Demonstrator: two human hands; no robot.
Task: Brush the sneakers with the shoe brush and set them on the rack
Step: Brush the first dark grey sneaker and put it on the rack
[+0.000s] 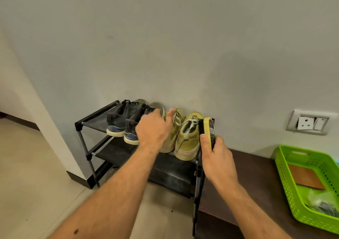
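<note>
Four sneakers sit heel-out on the top shelf of the rack point(95, 116), toes toward the wall, so each shoe's long axis runs from about 6 o'clock up to 12. The dark pair point(122, 121) holds the left half; the yellow pair point(180, 134) stands just beside it on the right, heels overhanging the front rail.

Our left hand point(153, 128) is on the left yellow sneaker point(171, 127), fingers spread over its laces and tongue and partly bent; we cannot tell whether it grips the shoe or only rests on it. Our right hand point(213, 152) closes around the shoe brush point(208, 130), held upright just at 3 o'clock of the right yellow sneaker point(189, 139), dark bristles facing left toward it. So the left hand is nearer the shoe, and the brush is beside the pair.

The yellow uppers look like soft, matte canvas or suede with pale flat laces and light rubber soles. The brush has a smooth yellow oblong back. The rack is thin metal tubing with dark fabric shelves.

At 4 o'clock a dark worktop point(256, 174) carries a perforated green plastic basket point(286, 176).
</note>
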